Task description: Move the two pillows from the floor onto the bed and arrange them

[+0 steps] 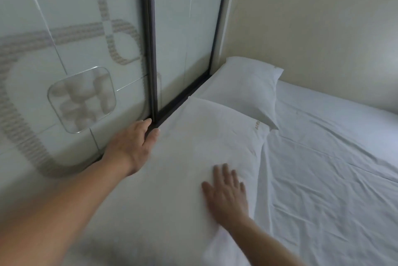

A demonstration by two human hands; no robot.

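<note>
Head view: both white pillows already on the bed [333, 158], none on floor in view. Near pillow [193, 158] lies flat on the white sheet, its far long edge against the glass sliding door [86, 39] with dark frame. Far pillow [243, 89] sits beyond the near pillow, in the corner by the door and the beige wall [323, 18], its near end overlapped by or touching the near pillow's far end, cannot tell which. Left hand [133, 147] at the near pillow's door-side edge, fingers extended and together, tips at the door's bottom rail, not clearly gripping anything. Right hand [226, 192] palm down on top of the near pillow, toward its bed-side edge, fingers spread flat, pressing on fabric, holding nothing. Small tan embroidered mark on the near pillow's far corner, unreadable. Sheet wrinkled beside the near pillow. No containers visible
</note>
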